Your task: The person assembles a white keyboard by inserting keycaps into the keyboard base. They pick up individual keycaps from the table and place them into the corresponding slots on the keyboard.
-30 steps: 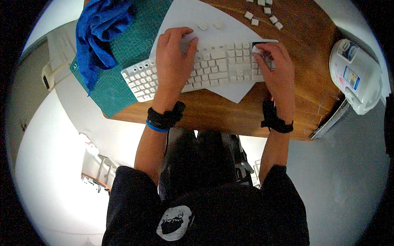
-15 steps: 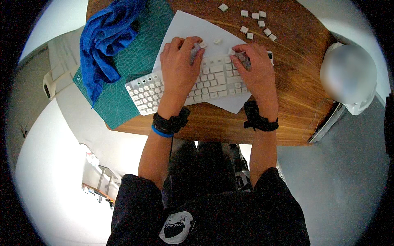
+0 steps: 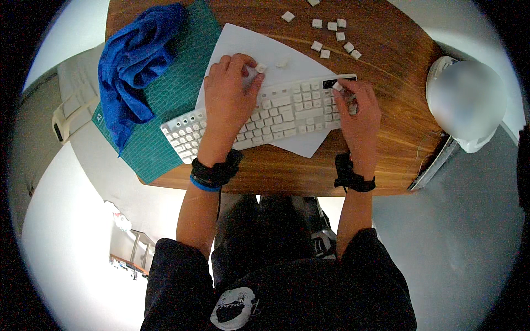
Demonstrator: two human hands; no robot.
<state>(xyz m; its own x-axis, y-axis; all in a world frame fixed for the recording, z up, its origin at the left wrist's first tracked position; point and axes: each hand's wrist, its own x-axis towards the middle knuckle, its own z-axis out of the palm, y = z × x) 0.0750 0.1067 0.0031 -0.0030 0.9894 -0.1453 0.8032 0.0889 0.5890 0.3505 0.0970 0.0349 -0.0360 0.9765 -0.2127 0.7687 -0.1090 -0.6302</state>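
Note:
A white keyboard (image 3: 287,113) lies slantwise over a white paper sheet (image 3: 248,41) and a green cutting mat (image 3: 157,149). Several key positions along its far row show no caps. My left hand (image 3: 227,99) is closed over the sheet, pinching a white keycap (image 3: 260,68) between thumb and index finger. Just right of those fingertips, another keycap (image 3: 282,64) rests on the paper. At the keyboard's far right corner, my right hand (image 3: 361,107) pinches a white keycap (image 3: 338,86) above the dark strip there; its palm hides some of the number keys.
Several loose white keycaps (image 3: 332,26) are scattered on the wooden table (image 3: 397,83) beyond the keyboard. A crumpled blue cloth (image 3: 132,66) lies on the mat at the left. A white rounded object (image 3: 469,99), blurred on top, stands at the right edge.
My right hand has moved right across the keyboard to its far right corner, a keycap in its fingertips. My left hand keeps its pinch on its keycap over the sheet. The view has shifted slightly.

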